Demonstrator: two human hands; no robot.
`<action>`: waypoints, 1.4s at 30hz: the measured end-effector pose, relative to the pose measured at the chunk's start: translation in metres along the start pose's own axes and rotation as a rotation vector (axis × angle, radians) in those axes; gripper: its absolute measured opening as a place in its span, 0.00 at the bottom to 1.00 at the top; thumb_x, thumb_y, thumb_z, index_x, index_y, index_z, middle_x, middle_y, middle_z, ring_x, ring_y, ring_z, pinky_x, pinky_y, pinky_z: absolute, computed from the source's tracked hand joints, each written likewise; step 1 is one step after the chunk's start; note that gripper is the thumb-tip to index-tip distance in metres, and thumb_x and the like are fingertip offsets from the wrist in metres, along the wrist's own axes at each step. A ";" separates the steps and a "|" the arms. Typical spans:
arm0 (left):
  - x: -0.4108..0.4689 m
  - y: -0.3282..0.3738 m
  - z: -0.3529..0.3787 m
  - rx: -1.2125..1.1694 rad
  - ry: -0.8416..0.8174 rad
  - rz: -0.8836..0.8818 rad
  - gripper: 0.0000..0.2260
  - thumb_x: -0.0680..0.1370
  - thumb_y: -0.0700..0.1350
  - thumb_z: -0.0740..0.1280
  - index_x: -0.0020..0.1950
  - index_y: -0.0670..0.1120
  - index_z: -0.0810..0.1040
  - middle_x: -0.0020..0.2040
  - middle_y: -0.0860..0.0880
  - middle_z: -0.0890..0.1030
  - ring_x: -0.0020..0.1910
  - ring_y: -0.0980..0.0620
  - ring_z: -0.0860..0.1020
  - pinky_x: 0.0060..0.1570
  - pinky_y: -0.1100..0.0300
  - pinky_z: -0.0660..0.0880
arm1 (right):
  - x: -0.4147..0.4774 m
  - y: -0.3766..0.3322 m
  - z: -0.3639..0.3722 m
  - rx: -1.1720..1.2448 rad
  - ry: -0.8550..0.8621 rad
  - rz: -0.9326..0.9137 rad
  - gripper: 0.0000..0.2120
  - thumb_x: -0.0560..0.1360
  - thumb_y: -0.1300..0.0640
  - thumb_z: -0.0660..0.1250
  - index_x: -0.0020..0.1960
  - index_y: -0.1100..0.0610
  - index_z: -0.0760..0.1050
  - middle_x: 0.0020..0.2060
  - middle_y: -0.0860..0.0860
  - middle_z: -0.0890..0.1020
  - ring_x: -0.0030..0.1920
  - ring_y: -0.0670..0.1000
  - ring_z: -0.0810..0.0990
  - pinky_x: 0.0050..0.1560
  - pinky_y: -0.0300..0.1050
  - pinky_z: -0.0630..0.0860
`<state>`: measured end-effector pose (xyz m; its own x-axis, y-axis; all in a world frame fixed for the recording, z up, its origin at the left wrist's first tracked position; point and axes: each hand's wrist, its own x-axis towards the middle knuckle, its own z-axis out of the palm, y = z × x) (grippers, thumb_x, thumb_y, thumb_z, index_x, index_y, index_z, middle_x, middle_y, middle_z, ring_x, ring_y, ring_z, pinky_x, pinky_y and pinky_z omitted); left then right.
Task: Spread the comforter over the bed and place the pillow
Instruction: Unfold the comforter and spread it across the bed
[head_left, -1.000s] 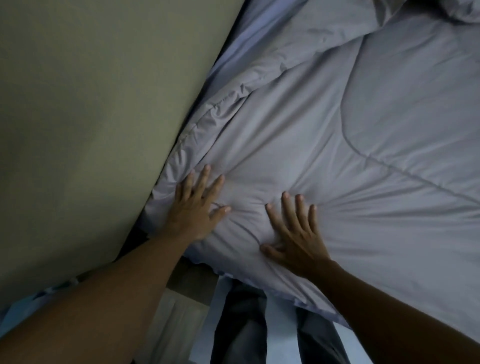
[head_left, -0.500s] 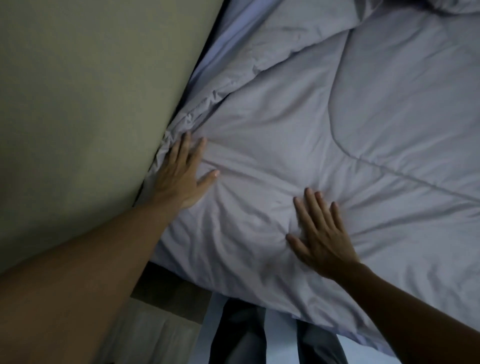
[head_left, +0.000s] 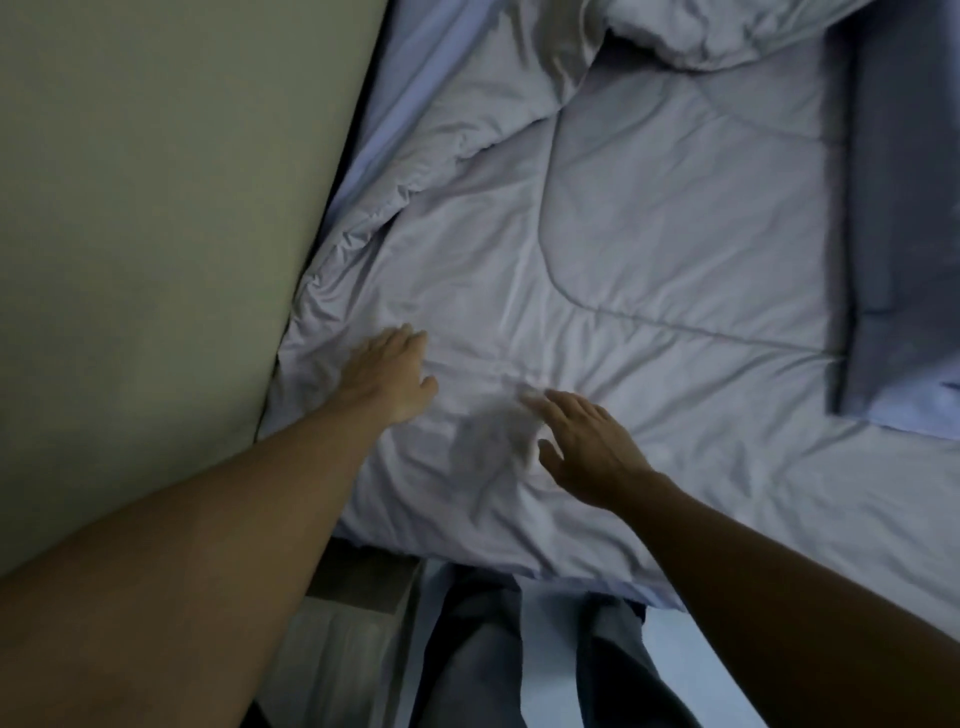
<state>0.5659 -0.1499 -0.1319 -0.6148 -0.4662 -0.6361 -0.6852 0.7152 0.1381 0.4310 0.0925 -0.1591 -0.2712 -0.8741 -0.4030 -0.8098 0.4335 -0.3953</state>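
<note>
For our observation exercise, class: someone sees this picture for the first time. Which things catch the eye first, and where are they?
Two bare forearms reach in from the bottom, the left hand flat on the pale grey comforter near the wall, the right hand open just beside it. The comforter fills the middle, creased around the hands and bunched along the wall side. A darker blue folded cloth lies at the right edge.

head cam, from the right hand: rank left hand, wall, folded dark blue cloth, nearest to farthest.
From the right hand:
1. Left hand, just to its left, flat on the comforter.
2. Wall, farther left, past the comforter's edge.
3. Folded dark blue cloth, away to the right, at the frame edge.
</note>
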 end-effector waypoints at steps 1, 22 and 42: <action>-0.008 0.019 -0.008 -0.022 -0.008 0.040 0.29 0.81 0.55 0.58 0.80 0.47 0.56 0.80 0.46 0.59 0.77 0.44 0.61 0.73 0.49 0.62 | -0.009 0.000 -0.015 0.026 0.003 0.013 0.26 0.81 0.50 0.60 0.77 0.52 0.62 0.74 0.54 0.69 0.74 0.55 0.68 0.73 0.50 0.65; -0.200 0.510 -0.069 -0.792 0.180 0.437 0.10 0.80 0.45 0.66 0.60 0.49 0.81 0.55 0.49 0.84 0.52 0.51 0.82 0.55 0.60 0.78 | -0.380 0.200 -0.245 0.924 0.746 0.389 0.13 0.76 0.60 0.63 0.55 0.54 0.83 0.42 0.49 0.87 0.40 0.47 0.86 0.46 0.48 0.83; -0.132 0.882 -0.048 -0.878 0.083 0.472 0.11 0.81 0.42 0.63 0.60 0.48 0.80 0.51 0.49 0.85 0.45 0.51 0.83 0.45 0.60 0.77 | -0.570 0.488 -0.291 1.193 0.905 0.547 0.12 0.79 0.64 0.62 0.55 0.56 0.82 0.43 0.55 0.87 0.42 0.54 0.86 0.42 0.42 0.79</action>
<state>0.0246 0.5175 0.1104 -0.9005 -0.2930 -0.3213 -0.3892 0.2135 0.8961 0.0387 0.7388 0.1179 -0.9376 -0.2101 -0.2770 0.2194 0.2602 -0.9403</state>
